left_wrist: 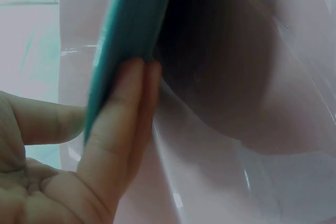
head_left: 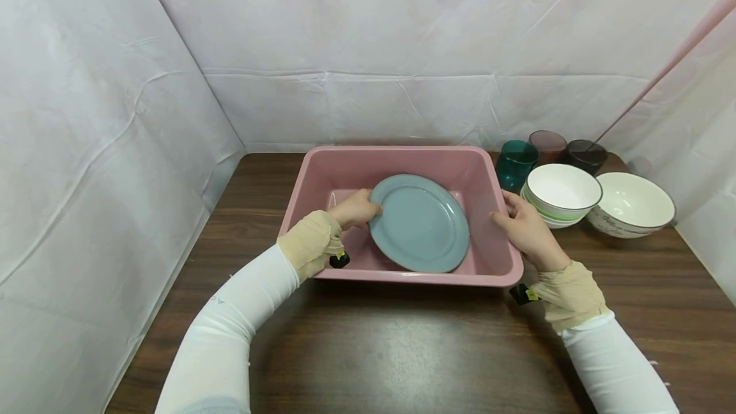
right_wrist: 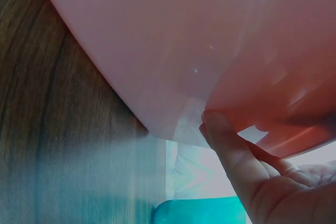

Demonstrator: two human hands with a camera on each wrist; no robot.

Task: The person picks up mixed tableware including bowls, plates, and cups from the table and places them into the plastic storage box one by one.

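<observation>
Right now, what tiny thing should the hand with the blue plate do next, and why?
Probably lower the blue plate until it lies flat. The left hand holds its edge, and it leans tilted inside the pink tub. The right hand grips the tub's rim, so the tub looks steady.

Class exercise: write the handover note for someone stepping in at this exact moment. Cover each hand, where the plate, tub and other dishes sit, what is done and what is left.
Left hand: inside the pink tub, gripping the left edge of the grey-blue plate.
Right hand: holding the tub's right rim from outside.
Plate: tilted inside the tub, its lower edge by the near wall; whether it rests on the bottom cannot be told.
On the table, right of the tub: two white bowls and three tumblers, teal, reddish and dark.
Done: plate is in the tub.
Left: release the plate; bowls and tumblers are untouched.
</observation>
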